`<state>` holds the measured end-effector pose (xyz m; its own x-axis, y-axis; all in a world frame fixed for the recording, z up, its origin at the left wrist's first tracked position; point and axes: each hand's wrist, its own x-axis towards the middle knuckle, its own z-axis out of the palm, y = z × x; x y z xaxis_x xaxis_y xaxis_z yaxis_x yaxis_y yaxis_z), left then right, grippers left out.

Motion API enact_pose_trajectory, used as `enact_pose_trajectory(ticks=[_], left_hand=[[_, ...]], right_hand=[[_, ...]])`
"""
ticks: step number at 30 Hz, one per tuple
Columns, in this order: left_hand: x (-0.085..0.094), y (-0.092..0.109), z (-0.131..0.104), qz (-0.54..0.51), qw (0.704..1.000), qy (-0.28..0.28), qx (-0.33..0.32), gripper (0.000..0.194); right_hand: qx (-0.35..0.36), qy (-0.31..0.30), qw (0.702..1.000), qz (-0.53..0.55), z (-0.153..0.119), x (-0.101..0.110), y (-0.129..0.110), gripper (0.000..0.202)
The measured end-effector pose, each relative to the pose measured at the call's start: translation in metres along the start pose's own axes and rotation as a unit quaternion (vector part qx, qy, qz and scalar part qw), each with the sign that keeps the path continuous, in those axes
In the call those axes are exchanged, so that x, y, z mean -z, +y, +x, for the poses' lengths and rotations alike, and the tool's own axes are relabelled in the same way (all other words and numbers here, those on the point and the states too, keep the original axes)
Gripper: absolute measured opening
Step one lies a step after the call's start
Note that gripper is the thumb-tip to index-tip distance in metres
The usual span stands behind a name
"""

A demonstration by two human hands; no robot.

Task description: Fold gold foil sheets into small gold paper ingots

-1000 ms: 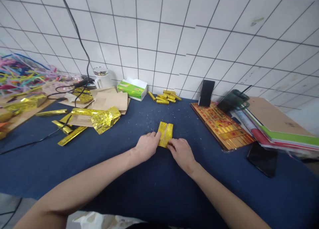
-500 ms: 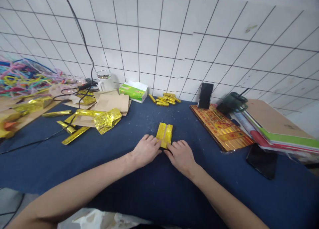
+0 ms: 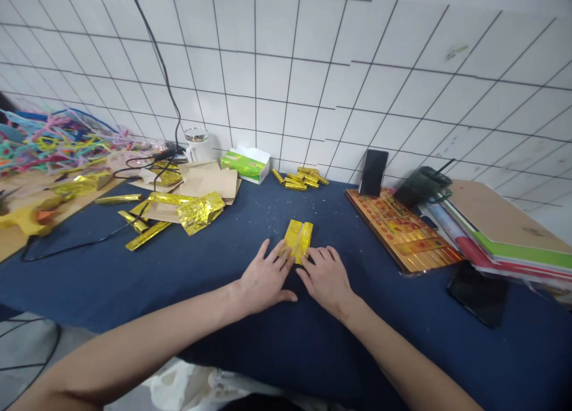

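A folded piece of gold foil paper (image 3: pixel 298 235) lies on the blue tabletop in front of me, its two side flaps meeting near a middle seam. My left hand (image 3: pixel 268 280) is open, fingers spread with their tips on the paper's lower left part and the thumb stretched out below it. At the lower right corner, my right hand (image 3: pixel 326 280) has its fingers bent onto the paper's edge, the thumb close under that corner. The underside of the paper is hidden.
Small gold rolls (image 3: pixel 304 178) lie by the wall beside a green tissue pack (image 3: pixel 245 163). Leftward are brown paper (image 3: pixel 210 181), crumpled gold foil (image 3: pixel 201 212), a yellow glue gun (image 3: pixel 29 217) and its cord. A propped phone (image 3: pixel 373 171), patterned box (image 3: pixel 404 232) and dark phone (image 3: pixel 478 295) stand right.
My left hand has let go of the paper's lower edge and spread its fingers flat over its lower left. My right hand stays at the lower right corner. The view has shifted slightly.
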<state>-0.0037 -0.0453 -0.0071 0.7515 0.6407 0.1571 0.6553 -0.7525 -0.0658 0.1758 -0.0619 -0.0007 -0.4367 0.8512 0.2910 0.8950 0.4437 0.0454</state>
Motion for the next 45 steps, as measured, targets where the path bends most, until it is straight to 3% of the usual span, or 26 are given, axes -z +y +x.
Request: enact_pose_trajectory(ticks=[9, 19, 23, 31, 42, 45], left_hand=[[-0.002, -0.007, -0.006, -0.077, 0.994, -0.072, 0.021, 0.072], [0.003, -0.032, 0.003, -0.102, 0.992, -0.065, 0.016, 0.053], [0.002, -0.029, 0.001, -0.095, 0.994, -0.056, 0.009, 0.062], [0.0, -0.021, 0.011, -0.074, 0.996, -0.04, 0.007, 0.06], [-0.003, -0.013, 0.008, -0.052, 0.998, -0.03, 0.015, 0.061], [-0.002, -0.018, 0.01, -0.056, 0.998, -0.032, 0.013, 0.051]], right_hand=[[0.017, -0.046, 0.998, 0.026, -0.006, 0.001, 0.001, 0.034], [0.032, -0.083, 0.995, 0.051, -0.006, -0.009, -0.012, 0.059], [0.037, -0.12, 0.989, 0.076, -0.007, -0.008, -0.01, 0.063], [0.061, -0.163, 0.973, 0.15, -0.002, -0.006, 0.007, 0.07], [0.066, -0.151, 0.977, 0.137, 0.003, -0.002, 0.017, 0.07], [0.072, -0.15, 0.98, 0.11, 0.001, 0.001, 0.01, 0.073]])
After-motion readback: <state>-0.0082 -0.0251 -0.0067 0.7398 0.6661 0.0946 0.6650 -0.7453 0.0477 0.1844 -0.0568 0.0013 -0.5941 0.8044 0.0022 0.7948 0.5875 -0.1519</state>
